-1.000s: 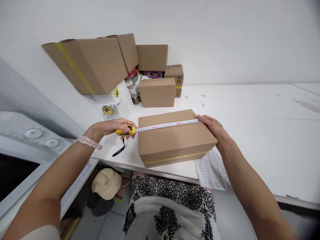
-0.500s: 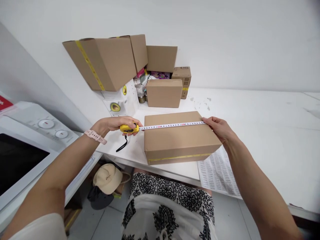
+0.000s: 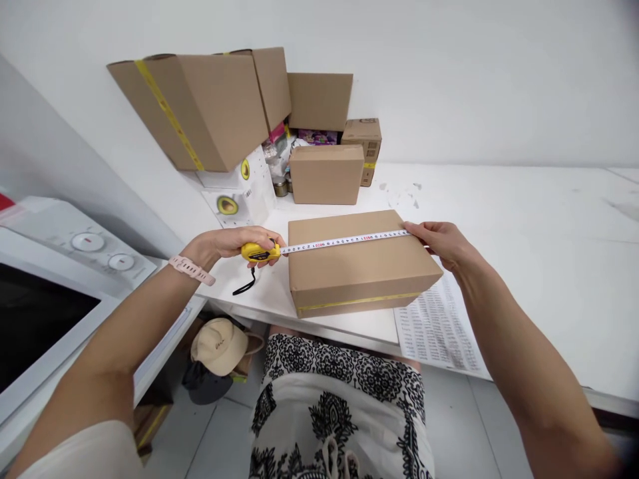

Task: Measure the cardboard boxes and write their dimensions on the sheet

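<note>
A closed brown cardboard box [image 3: 359, 266] lies on the white table in front of me, yellow tape along its near side. My left hand [image 3: 247, 244] is closed round a yellow tape measure [image 3: 260, 251] just off the box's left end; a black wrist strap [image 3: 244, 285] hangs from it onto the table. The white measuring blade [image 3: 344, 241] stretches across the box top to its right edge. There my right hand [image 3: 439, 241] pinches the blade's end against the box edge, its fingertips partly hiding the tip.
Behind stand a smaller brown box [image 3: 327, 176], larger cartons [image 3: 219, 106] stacked on white avocado-printed boxes [image 3: 239, 199], and another carton [image 3: 369, 136]. A microwave [image 3: 74, 266] is at the left. Printed sheets [image 3: 439, 326] lie under the box's right side. A beige cap [image 3: 219, 346] is below the table.
The view has tilted down slightly, so the table things sit higher in the picture. The tape measure has turned a little in my left hand; the blade stays stretched over the box.
</note>
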Tool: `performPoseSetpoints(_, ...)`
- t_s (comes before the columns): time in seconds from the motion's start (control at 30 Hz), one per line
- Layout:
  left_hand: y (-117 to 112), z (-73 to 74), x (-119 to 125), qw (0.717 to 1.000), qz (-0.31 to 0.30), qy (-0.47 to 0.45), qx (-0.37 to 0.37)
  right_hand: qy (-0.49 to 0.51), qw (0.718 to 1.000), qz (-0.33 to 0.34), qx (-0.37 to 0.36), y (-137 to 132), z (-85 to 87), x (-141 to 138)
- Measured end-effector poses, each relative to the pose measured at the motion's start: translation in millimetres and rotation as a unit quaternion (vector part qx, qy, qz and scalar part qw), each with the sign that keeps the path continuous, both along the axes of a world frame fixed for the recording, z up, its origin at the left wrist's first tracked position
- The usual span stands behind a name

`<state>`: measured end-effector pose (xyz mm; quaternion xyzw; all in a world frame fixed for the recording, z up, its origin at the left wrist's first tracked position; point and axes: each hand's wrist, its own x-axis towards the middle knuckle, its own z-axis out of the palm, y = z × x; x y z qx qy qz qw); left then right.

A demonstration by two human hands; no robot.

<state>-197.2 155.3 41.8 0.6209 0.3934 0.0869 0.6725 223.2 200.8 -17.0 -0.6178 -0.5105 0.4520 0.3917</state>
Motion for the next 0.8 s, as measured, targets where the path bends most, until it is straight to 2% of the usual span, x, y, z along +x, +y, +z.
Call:
performPoseSetpoints(0.37,-17.9,6.3,12.1,0.994,0.054,0.073,0.065,-0.028,0.999,0.015,0.038,-5.1,4.7,1.6)
performPoseSetpoints(0.47,-25.7,18.2,22.2,0.987,0.072,0.112,0.094,-0.051,0.997,0.006,0.057,-4.9,7.2,0.0)
performPoseSetpoints(0.53,-35.3,30.5,30.6,0.980,0.086,0.133,0.119,-0.056,0.996,-0.005,0.068,-3.8,15.3,1.0)
performPoseSetpoints(0.6,-52.1,40.9,40.0,0.977,0.106,0.122,0.137,-0.029,0.997,-0.012,0.075,-1.6,29.6,4.8)
performPoseSetpoints(0.67,-77.9,43.1,51.8,0.981,0.130,0.079,0.123,0.013,0.996,-0.008,0.089,1.7,47.5,9.1)
performPoseSetpoints(0.73,-110.8,33.4,69.1,0.989,0.136,0.036,0.043,0.037,0.993,0.011,0.112,6.4,64.0,9.2)
performPoseSetpoints(0.8,-144.6,13.2,94.5,0.991,0.120,0.006,-0.050,0.043,0.989,0.051,0.131,12.8,74.1,1.1)
